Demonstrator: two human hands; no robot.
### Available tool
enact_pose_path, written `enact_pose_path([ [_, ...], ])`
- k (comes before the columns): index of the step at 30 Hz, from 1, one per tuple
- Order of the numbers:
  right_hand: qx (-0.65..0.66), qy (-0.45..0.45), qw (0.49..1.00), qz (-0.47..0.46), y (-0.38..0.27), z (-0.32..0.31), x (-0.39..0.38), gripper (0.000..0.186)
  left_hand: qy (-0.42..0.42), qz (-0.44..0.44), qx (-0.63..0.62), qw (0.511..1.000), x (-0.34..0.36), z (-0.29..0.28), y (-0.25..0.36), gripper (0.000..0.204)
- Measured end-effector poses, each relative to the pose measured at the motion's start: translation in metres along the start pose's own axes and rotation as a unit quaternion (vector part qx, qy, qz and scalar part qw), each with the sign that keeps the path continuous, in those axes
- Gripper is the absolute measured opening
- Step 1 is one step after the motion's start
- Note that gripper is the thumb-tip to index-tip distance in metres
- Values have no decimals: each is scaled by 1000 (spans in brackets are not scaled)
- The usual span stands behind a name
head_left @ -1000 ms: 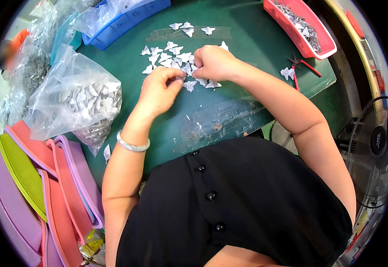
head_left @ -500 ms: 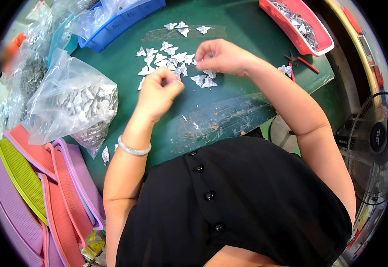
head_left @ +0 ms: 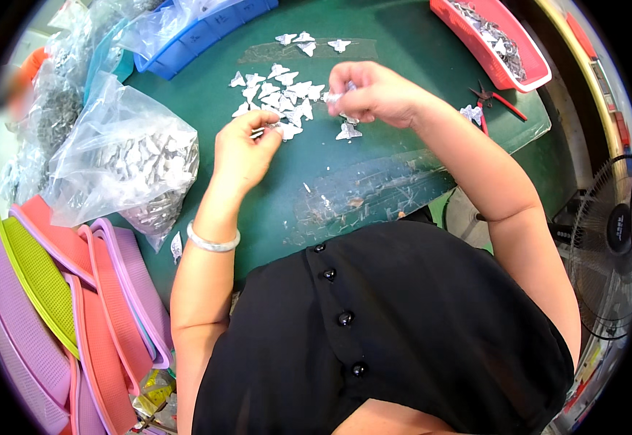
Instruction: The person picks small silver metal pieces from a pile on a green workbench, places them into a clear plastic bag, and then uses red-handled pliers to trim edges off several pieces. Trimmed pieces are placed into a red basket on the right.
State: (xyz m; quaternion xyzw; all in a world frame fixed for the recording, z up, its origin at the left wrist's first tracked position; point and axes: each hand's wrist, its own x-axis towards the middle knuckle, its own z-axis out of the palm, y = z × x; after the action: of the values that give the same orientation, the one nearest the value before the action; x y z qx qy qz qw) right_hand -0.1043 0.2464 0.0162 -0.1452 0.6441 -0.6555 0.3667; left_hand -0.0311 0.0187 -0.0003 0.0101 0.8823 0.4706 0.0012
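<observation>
Small silver-white, plane-shaped metal pieces [head_left: 271, 91] lie in a loose cluster on the green table. At the cluster's near left edge, my left hand [head_left: 245, 151] is closed in a pinch, with the edge of a thin silver piece [head_left: 259, 133] showing between thumb and fingers. My right hand [head_left: 379, 94] is closed to the right of the cluster, and a small silver piece [head_left: 335, 98] sticks out from its fingertips. Just below the right fingers lies another plane-shaped piece [head_left: 348, 130]. Three more pieces [head_left: 306, 43] and one apart lie farther back.
A clear bag [head_left: 142, 163] full of silver pieces stands left, above stacked pink, purple and green baskets [head_left: 40, 290]. At the back are a blue bin [head_left: 200, 36] and a red basket [head_left: 490, 43] of metal parts. Red-handled pliers [head_left: 504, 104] lie right, near a fan [head_left: 613, 232].
The whole view has shifted slightly. My left hand has turned, and a thin edge now shows in its pinch. A silver piece now shows at my right fingertips.
</observation>
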Motion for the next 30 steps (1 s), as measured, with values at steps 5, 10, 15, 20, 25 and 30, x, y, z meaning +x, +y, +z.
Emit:
enact_pose_path([
  [5, 107, 17, 994, -22, 3, -17, -15, 22, 13, 76, 285, 955, -5, 14, 16, 23],
  [10, -339, -5, 937, -81, 15, -17, -22, 24, 29, 141, 341, 929, 0, 19, 8, 16],
  [15, -503, 22, 855, -124, 21, -1, -22, 35, 76, 104, 159, 979, 3, 9, 4, 12],
  [20, -532, 27, 837, -129, 21, 3, -21, 21, -55, -159, -462, 871, 1, -14, -4, 11],
  [25, -441, 2, 882, -168, 17, -1, -24, 15, -112, -135, -652, 738, 0, -19, -13, 17],
  [30, 46, 44, 997, -50, 12, -21, -27, 7, -60, -157, -490, 856, 10, -8, -5, 27],
])
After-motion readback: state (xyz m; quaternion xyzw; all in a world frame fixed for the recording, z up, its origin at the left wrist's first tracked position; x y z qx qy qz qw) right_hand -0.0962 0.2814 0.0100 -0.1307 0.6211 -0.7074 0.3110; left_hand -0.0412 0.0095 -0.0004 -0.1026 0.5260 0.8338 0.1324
